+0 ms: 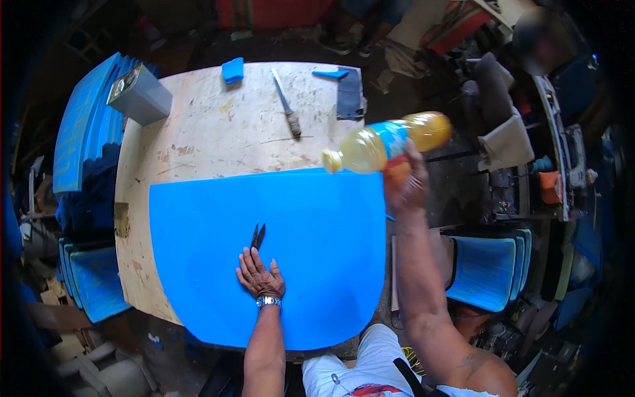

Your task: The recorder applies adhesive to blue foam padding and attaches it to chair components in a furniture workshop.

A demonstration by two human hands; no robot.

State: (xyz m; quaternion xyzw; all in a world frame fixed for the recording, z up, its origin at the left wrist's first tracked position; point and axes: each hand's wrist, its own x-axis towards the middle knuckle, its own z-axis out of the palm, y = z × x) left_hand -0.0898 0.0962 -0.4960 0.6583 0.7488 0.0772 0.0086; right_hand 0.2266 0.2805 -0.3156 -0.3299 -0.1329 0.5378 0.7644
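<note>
A large blue sheet [317, 245], rounded at its near corners, lies flat on the wooden table. My left hand [261, 274], with a metal watch on its wrist, rests on the sheet with its fingers stretched out. Beneath those fingertips are dark scissors [258, 233]; their blades point away from me, parted, and the handles are hidden. Off the sheet's far right corner, my right hand [413, 184] grips a clear plastic bottle [367, 149] of yellowish liquid around its blue-labelled middle. The bottle is tilted on its side, its pale cap toward the left.
On the table's [192, 149] far part lie a knife [286, 104], a small blue block [232, 71], a blue strip [330, 74] and a dark flat piece [350, 94]. A metal can [139, 96] stands far left. Stacked blue panels [83, 126] and chairs [486, 268] flank the table.
</note>
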